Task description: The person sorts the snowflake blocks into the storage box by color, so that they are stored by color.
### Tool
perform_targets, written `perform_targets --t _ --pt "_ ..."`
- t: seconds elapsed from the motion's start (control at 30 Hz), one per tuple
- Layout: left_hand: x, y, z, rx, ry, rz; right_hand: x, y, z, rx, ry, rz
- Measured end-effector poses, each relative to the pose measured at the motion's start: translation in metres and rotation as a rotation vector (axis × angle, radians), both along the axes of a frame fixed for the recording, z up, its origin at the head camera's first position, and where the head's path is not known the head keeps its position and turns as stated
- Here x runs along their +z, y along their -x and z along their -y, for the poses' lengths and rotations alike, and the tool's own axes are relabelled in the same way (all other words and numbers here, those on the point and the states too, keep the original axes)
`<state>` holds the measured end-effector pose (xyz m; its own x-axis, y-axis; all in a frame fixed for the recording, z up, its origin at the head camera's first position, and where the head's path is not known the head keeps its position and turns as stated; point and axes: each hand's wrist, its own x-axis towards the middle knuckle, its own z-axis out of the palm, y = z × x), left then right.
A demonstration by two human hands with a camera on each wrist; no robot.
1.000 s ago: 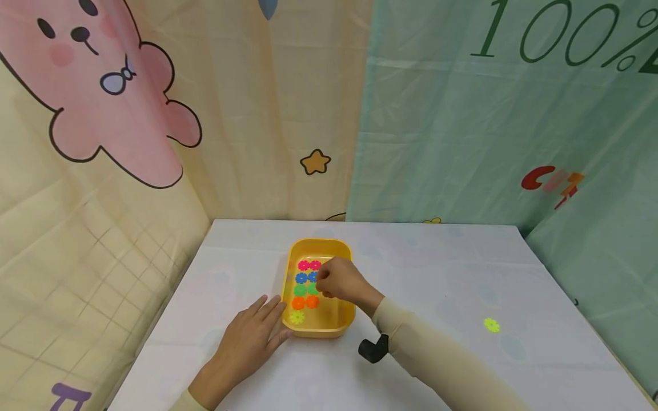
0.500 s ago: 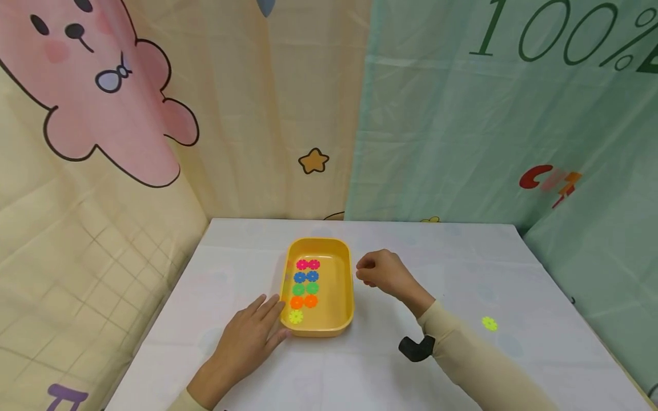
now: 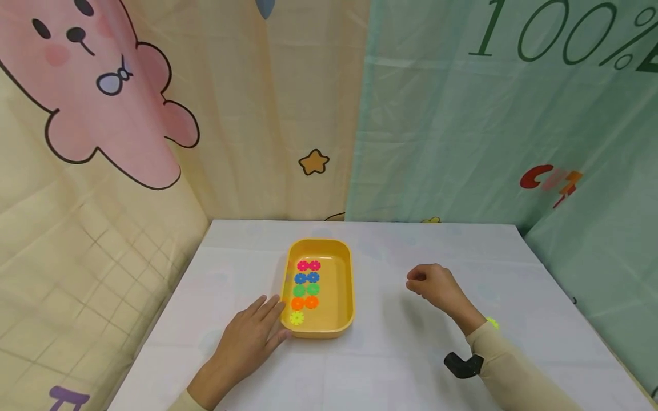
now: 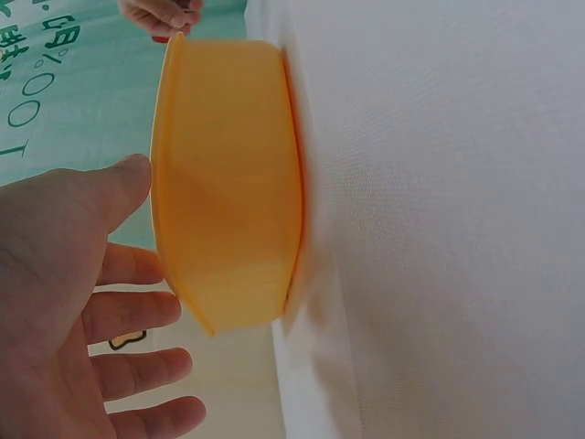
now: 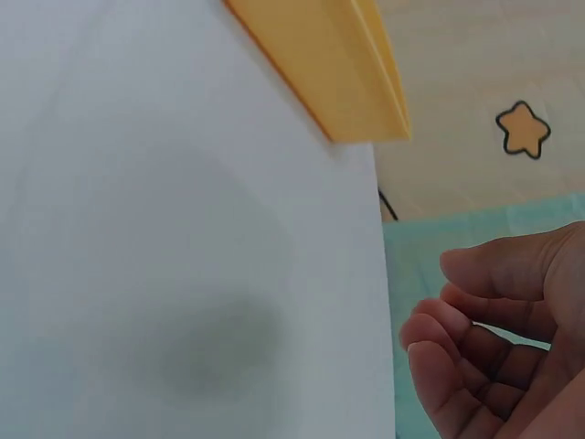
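A yellow tray (image 3: 343, 297) stands on the white table. Inside it, flower-shaped pieces lie in pairs along the left: pink (image 3: 309, 266), blue (image 3: 307, 278), green (image 3: 305, 290) and orange (image 3: 305, 302), with a single yellow piece (image 3: 296, 318) nearest me. My left hand (image 3: 252, 337) is at the tray's left side, fingers extended, fingertips against its rim (image 4: 157, 174). Right of the tray, my right hand (image 3: 436, 288) is above the table. Its fingers are loosely curved with nothing between thumb and fingertips (image 5: 457, 320). Another yellow flower piece (image 3: 493, 322) is partly hidden behind the right forearm.
The white tabletop (image 3: 380, 365) extends to both sides of the tray. Printed curtains (image 3: 437, 142) hang behind it and along the sides. A black device (image 3: 463, 365) sits on the right wrist.
My right hand has left the tray and moved right across the table, uncovering the pieces in the tray. Its forearm now partly covers the loose yellow piece. The left hand has stayed put.
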<state>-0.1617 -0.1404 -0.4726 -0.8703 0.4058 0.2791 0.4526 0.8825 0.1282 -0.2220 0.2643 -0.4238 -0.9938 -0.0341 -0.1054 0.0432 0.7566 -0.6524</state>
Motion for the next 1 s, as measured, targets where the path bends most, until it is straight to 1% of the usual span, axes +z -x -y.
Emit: perform_targets --t 0.07,0.23,0.3,0.47,0.6,0.67,0.77,0.87,1.0 --pt "-0.001 0.000 -0.001 -0.001 -0.003 0.002 -0.004 -0.005 -0.016 -0.027 0.002 0.010" --pt "-0.005 -0.003 -0.003 -0.009 -0.019 0.040 -0.010 -0.022 -0.051 -0.073 -0.014 0.009" --pt "-0.006 -0.004 -0.004 -0.010 -0.021 0.040 -0.010 -0.027 -0.063 -0.087 -0.039 -0.005" --pt "-0.005 -0.004 -0.006 -0.006 -0.026 0.004 -0.012 -0.036 -0.094 -0.127 -0.116 -0.015" --pt "-0.004 -0.003 -0.005 -0.010 -0.032 -0.006 -0.017 -0.040 -0.121 -0.161 -0.194 0.022" --pt "-0.003 -0.003 -0.005 -0.011 -0.031 -0.008 -0.021 -0.043 -0.133 -0.169 -0.228 0.058" --pt "-0.002 -0.003 -0.005 -0.011 -0.030 -0.007 -0.028 -0.045 -0.145 -0.167 -0.259 0.124" --pt "-0.002 -0.002 -0.005 -0.011 -0.028 -0.011 -0.035 -0.048 -0.149 -0.150 -0.263 0.162" --pt "-0.002 -0.002 -0.004 -0.011 -0.034 -0.011 -0.043 -0.052 -0.149 -0.102 -0.271 0.134"
